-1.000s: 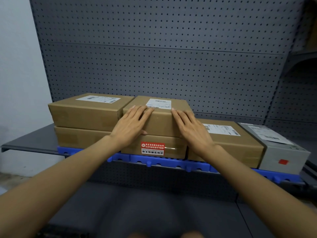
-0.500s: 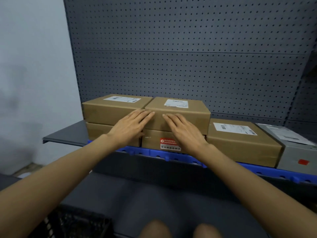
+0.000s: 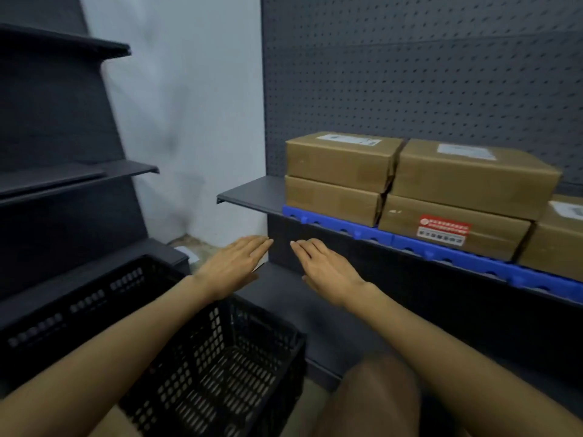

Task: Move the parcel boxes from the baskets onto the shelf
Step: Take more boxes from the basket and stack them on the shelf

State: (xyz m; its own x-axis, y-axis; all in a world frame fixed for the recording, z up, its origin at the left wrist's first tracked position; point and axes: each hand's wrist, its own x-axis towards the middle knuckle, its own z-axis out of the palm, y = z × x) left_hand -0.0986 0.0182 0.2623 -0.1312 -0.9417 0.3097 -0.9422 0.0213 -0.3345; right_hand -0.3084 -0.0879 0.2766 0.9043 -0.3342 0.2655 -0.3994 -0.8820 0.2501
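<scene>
Four brown boxes [image 3: 407,181] sat stacked two high on the shelf [image 3: 252,192], a fifth just beside them at the right edge. Both hands, left hand [image 3: 235,263] and right hand [image 3: 326,268], hung flat and empty below the shelf edge, above the black basket [image 3: 220,357] (no parcel showed inside it). Such cardboard boxes looked stiff and probably light, best taken by opposite sides.
</scene>
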